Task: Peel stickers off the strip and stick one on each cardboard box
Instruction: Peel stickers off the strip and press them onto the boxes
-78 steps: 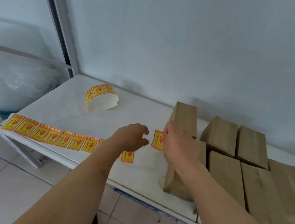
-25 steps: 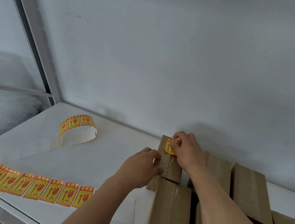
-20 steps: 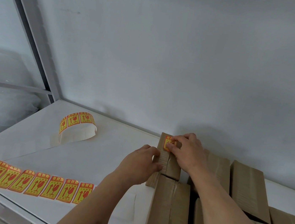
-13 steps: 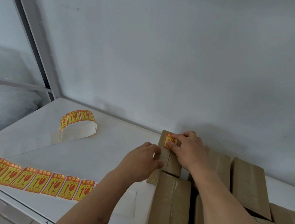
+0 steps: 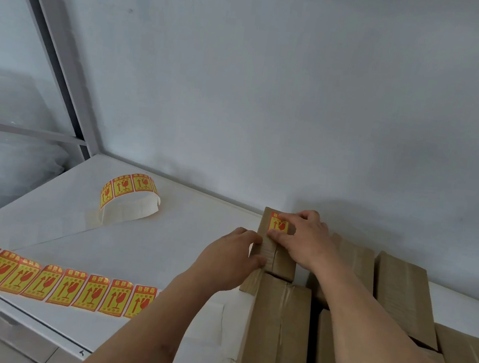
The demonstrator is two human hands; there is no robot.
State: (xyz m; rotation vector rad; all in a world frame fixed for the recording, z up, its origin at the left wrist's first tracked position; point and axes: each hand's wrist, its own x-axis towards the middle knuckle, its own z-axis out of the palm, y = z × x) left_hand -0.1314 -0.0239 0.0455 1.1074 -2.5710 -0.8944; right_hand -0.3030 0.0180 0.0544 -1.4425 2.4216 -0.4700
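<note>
A yellow and red sticker (image 5: 278,224) lies on the far end of a brown cardboard box (image 5: 281,262) that rests tilted on other boxes. My right hand (image 5: 303,239) presses on the sticker with thumb and fingers around it. My left hand (image 5: 230,260) holds the box's left side. A long sticker strip (image 5: 48,280) lies along the white table's front edge, its right end hidden behind my left forearm. Its far end curls up in a loop (image 5: 128,194).
Several more brown cardboard boxes (image 5: 399,294) lie side by side at the right on the white table (image 5: 133,246). A grey wall stands right behind them. A metal frame post (image 5: 61,48) rises at the left, with plastic wrap (image 5: 1,170) beyond it.
My right hand carried the peeled sticker from above the table onto the box's far end and now presses it flat. My left hand moved from the strip to the box's side.
</note>
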